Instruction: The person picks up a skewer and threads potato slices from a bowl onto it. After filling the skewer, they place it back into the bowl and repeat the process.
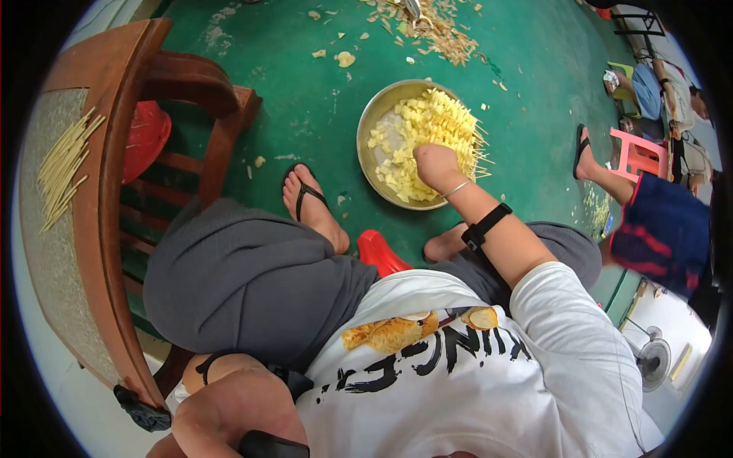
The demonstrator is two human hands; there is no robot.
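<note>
My right hand (437, 166) reaches down into a round metal bowl (372, 122) on the green floor. The bowl holds yellow cut pieces (427, 126), many threaded on thin skewers whose tips stick out to the right. My fingers are curled into the pile and seem closed on some of the skewered pieces. A bangle and a black wrist strap (485, 226) sit on that arm. My left forearm (229, 404) lies at the bottom left beside my grey-clad knee, and its hand is hidden. My foot in a black flip-flop (309, 202) rests left of the bowl.
A wooden chair (114, 191) stands at the left with a bundle of bare skewers (65, 168) on its seat. A red stool (382, 253) is under me. Peelings (435, 30) litter the floor beyond the bowl. Another person's leg (611, 179) and a pink stool (640, 153) are at the right.
</note>
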